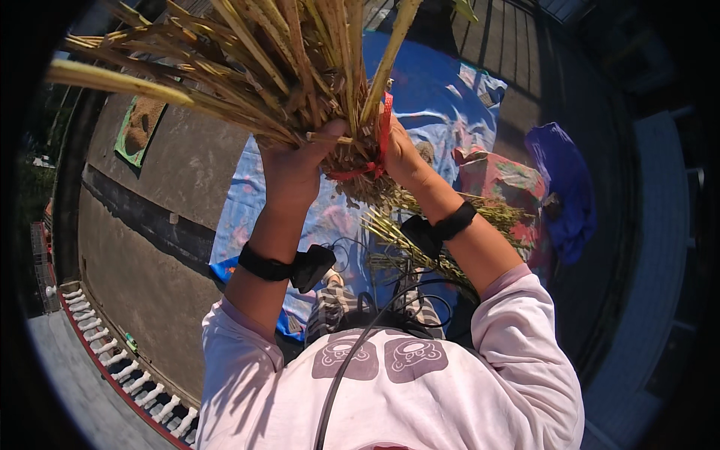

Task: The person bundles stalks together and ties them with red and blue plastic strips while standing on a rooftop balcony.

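A thick bundle of dried plant stalks (270, 73) is raised in front of me, its cut ends fanning toward the top left of the view. My left hand (295, 163) grips its left side, the thumb pressed over the stalks. On the other side my right hand (400, 149) clasps the bundle beside a red tie (385, 129) that runs around it. Dry leafy heads (365, 188) hang at the bundle's lower end. Below the hands, more loose stalks (439, 236) lie on a blue patterned cloth (242, 197).
A red patterned cloth bundle (498, 174) and a purple cloth (565, 197) lie to the right. On the concrete floor (146, 281) at left is a green-edged sheet with brown grain (140, 126). A white balustrade (132, 377) borders the lower left. A cable (349, 365) crosses my shirt.
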A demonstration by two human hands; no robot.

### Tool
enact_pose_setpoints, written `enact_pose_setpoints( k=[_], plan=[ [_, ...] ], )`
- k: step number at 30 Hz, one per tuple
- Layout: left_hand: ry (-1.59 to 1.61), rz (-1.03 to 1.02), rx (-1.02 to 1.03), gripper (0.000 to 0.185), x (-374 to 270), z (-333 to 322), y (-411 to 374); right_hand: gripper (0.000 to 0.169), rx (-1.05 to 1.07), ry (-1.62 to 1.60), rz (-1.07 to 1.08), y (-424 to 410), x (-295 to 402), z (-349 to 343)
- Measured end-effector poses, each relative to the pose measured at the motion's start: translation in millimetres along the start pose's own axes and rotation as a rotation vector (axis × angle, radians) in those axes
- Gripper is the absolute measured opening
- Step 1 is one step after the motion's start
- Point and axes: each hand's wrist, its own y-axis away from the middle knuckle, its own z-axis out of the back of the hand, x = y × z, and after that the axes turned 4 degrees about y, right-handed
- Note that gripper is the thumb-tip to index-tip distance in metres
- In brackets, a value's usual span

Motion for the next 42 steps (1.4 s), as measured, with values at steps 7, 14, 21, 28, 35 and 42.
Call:
enact_pose_setpoints(
  k=[7, 14, 21, 28, 35, 42],
  plan=[
    [0.113, 0.004, -0.019, 0.058, -13, 1, -3, 0.081, 0.083, -0.061, -0.013, 7, 2, 8],
    [-0.069, -0.056, -0.016, 0.052, -16, 8, -3, 0.079, 0.052, 0.076, 0.085, 4, 1, 8],
    [-0.026, -0.096, -0.128, 0.060, -24, 48, -7, 0.067, 0.112, 0.238, 0.044, -8, 10, 33],
    [0.116, 0.035, -0.523, 0.070, -20, 161, 14, 0.038, 0.073, 0.223, -0.284, 59, -84, 75],
    [0.184, 0.039, -0.726, 0.050, 71, 318, 106, 0.031, 0.371, 0.551, -0.677, 188, -328, 46],
    [0.016, 0.038, -0.869, 0.050, 181, 415, 186, 0.042, 0.611, 0.735, -0.727, 254, -572, -53]
  ],
)
